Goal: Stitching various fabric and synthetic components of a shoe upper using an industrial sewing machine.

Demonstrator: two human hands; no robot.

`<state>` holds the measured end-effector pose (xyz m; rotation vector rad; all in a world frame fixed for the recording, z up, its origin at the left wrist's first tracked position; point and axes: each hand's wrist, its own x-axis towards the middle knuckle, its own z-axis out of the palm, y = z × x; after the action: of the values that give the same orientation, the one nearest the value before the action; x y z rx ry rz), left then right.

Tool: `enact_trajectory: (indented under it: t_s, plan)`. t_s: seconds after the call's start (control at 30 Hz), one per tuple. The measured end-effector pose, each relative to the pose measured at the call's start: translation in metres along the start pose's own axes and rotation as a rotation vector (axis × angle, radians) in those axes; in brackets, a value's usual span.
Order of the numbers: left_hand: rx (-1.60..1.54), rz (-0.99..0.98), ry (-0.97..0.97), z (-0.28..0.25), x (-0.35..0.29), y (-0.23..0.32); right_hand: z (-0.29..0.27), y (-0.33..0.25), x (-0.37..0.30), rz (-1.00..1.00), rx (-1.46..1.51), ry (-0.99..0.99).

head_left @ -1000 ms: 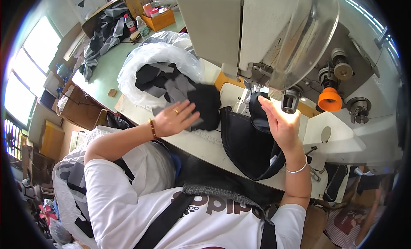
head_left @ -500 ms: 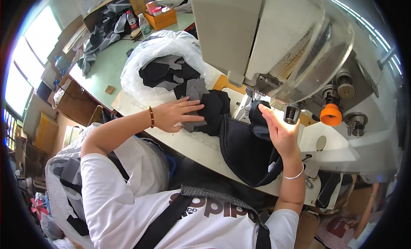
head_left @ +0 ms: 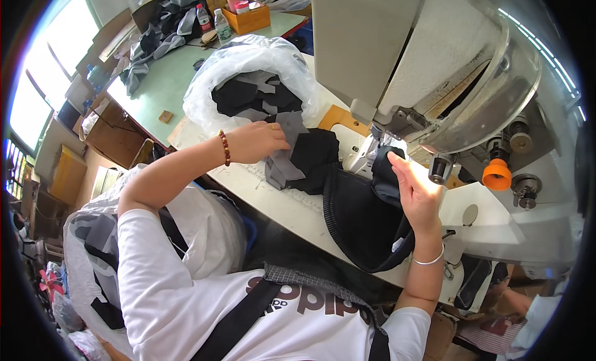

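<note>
My left hand (head_left: pixel 257 142) bends its fingers down over a grey fabric piece (head_left: pixel 288 159), gripping it at the top of a small stack. Black fabric pieces (head_left: pixel 315 153) lie under and beside the grey one. Fingers stretched out and together, my right hand (head_left: pixel 420 193) rests against a folded part of a black sewn fabric piece (head_left: pixel 363 218). The upper part of that piece sits by the needle area of the sewing machine (head_left: pixel 379 134). Its ribbed lower edge hangs toward me over the table's front edge.
A white plastic bag (head_left: pixel 202 103) of black and grey cut pieces stands behind the stack. On the green table (head_left: pixel 164 91) are bottles (head_left: pixel 221 26), an orange box (head_left: pixel 248 18) and more scraps. The machine head overhangs my right hand. Another person's arm (head_left: pixel 515 299) shows at lower right.
My left hand has gone from lying spread on the stack to bent fingers on the grey piece, a little farther back. My right hand stays against the black fabric; the view has shifted slightly.
</note>
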<state>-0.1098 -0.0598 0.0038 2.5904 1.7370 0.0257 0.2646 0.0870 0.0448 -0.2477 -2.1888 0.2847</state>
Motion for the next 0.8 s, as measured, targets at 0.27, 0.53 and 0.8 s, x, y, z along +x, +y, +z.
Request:
enact_trajectory:
  t_s: [0.27, 0.53, 0.8]
  plan:
    - [0.095, -0.06, -0.255, -0.003, 0.017, 0.004, -0.001, -0.002, 0.001, 0.044, -0.007, -0.012]
    - [0.652, 0.355, 0.44, -0.081, 0.003, 0.048, -0.001, 0.005, -0.006, 0.0, -0.106, -0.026]
    - [0.56, 0.534, 0.843, -0.072, 0.045, 0.044, 0.004, 0.016, -0.01, -0.073, -0.176, 0.011]
